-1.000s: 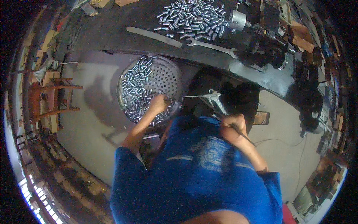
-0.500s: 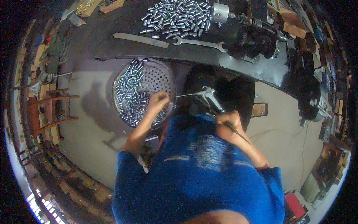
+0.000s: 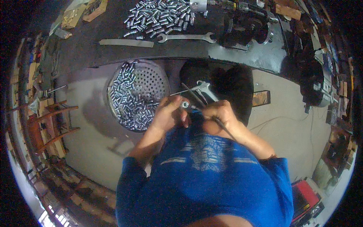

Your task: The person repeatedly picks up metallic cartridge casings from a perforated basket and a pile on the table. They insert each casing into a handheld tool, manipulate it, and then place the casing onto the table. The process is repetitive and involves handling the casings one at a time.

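Note:
Between the fingers of my left hand (image 3: 169, 113) is a small shiny metal sleeve (image 3: 185, 104), its round open end showing. My right hand (image 3: 220, 115) is closed around a silver air blow gun (image 3: 205, 90) with a thin nozzle pointing left, past the sleeve. A slim dark rod (image 3: 196, 97), perhaps a file, also passes through that hand and sticks out at the wrist side. Both hands are close together in front of my blue shirt. Left of them stands a round perforated metal basin (image 3: 148, 81), with many similar sleeves (image 3: 126, 96) piled on its left and near side.
On the dark workbench (image 3: 83, 49) ahead lie a heap of metal sleeves (image 3: 157, 17), a flat metal strip (image 3: 126, 43), an open-ended wrench (image 3: 186, 37) and a dark machine (image 3: 247, 26). A wooden chair (image 3: 56, 123) stands left. A red case (image 3: 305, 196) sits at lower right.
My left hand has moved right from over the basin toward my right hand, and a sleeve now shows in its fingers. My right hand and the blow gun have shifted slightly left and up.

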A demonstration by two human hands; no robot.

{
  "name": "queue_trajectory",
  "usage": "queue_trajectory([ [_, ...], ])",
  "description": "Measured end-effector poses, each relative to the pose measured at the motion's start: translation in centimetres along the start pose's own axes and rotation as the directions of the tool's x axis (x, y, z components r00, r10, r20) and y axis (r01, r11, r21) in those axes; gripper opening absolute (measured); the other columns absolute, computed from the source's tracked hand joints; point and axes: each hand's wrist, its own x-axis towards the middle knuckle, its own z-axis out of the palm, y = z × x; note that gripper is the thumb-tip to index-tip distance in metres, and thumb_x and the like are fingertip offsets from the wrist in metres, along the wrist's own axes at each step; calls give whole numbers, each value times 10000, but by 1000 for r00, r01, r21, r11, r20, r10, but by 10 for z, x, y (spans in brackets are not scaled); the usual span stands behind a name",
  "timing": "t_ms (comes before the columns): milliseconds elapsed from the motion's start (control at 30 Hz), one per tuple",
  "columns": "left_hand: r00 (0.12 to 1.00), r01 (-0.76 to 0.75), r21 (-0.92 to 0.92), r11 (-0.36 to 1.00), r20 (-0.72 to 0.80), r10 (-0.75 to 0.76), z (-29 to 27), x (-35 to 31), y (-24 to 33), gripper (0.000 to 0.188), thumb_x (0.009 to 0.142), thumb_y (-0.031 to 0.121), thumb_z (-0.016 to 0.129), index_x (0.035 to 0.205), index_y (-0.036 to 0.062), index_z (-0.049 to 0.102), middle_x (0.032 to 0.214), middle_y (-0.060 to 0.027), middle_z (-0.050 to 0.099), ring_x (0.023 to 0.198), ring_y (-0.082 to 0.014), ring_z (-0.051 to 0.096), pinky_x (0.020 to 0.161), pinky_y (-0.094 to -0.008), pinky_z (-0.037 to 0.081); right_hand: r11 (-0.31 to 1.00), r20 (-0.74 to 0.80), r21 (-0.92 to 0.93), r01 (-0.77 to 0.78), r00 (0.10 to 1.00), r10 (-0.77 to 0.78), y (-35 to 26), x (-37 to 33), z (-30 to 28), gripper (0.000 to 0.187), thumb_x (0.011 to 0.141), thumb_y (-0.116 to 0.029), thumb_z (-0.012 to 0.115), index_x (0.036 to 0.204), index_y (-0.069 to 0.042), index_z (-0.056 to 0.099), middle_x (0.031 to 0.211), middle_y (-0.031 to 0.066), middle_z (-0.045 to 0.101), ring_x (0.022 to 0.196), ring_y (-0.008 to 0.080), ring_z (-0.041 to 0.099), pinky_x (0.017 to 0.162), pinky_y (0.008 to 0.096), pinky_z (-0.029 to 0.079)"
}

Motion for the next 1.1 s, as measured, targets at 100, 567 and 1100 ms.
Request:
queue_trajectory([
  [100, 994, -104, 244, 964, 0, 107, 5, -1, 5, 258, 842, 236, 555, 868, -19, 587, 728, -86, 598, 503, -158, 547, 481, -287, 483, 997, -19, -7, 75, 997, -75, -1, 4, 0, 159, 564, -47, 566, 521, -31, 413, 501, 128, 429, 448, 309, 459, 426, 376, 355],
  [567, 920, -392, 605, 693, 265, 289, 21, 7, 19, 209, 716, -5, 667, 906, -14, 581, 922, -69, 579, 869, -152, 551, 775, -265, 437, 974, -37, 113, -196, 979, 201, 0, -6, -5, 247, 612, -49, 568, 509, -43, 343, 459, 73, 311, 409, 169, 346, 406, 309, 280],
  [1100, 942, -314, 562, 765, 81, 327, 22, 14, 21, 134, 794, 47, 610, 905, -20, 578, 698, -43, 593, 548, -110, 559, 503, -215, 455, 971, -140, 114, -208, 965, 223, 2, -14, -7, 280, 627, -108, 561, 492, -48, 324, 455, 52, 302, 404, 119, 309, 399, 289, 243],
])
